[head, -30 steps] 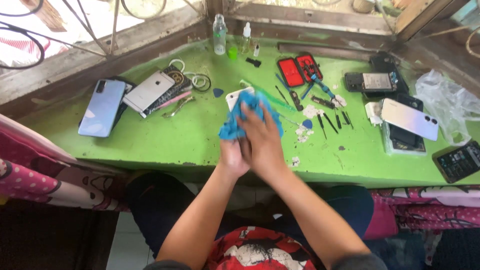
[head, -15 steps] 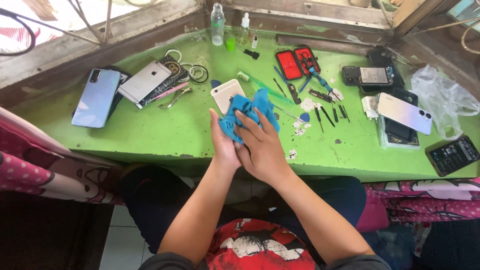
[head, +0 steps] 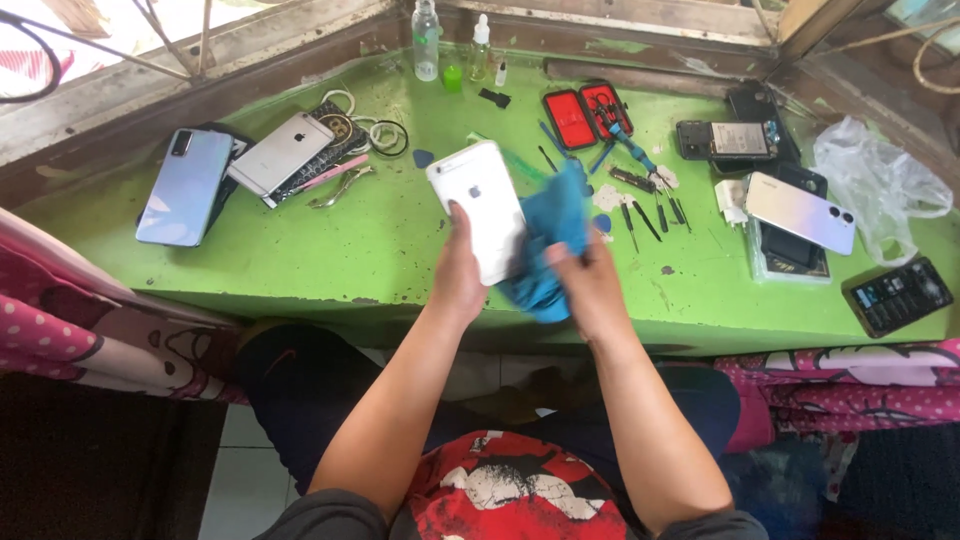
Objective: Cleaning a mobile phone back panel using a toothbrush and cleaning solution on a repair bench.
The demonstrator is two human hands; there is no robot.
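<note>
Left hand (head: 462, 272) is gripping the white phone (head: 478, 207) back-up, right hand (head: 588, 282) clutching the blue cloth (head: 553, 232) beside it; wiping looks partway, front unseen.

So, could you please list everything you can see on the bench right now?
white phone: 1, silver-white, back up, in left hand
cloth: 1, blue, in right hand, against the phone
blue phone: 1, pale blue, bench far left
silver phone: 1, beside the blue one
tweezers: 1, metal, near silver phone
tool case: 1, red, open, bench back
screwdrivers: several, dark, right of cloth
bottles: a few, clear, back edge
pearly phone: 1, bench right
plastic bag: 1, clear, far right
bench: 1, green
left hand: 1
right hand: 1
</note>
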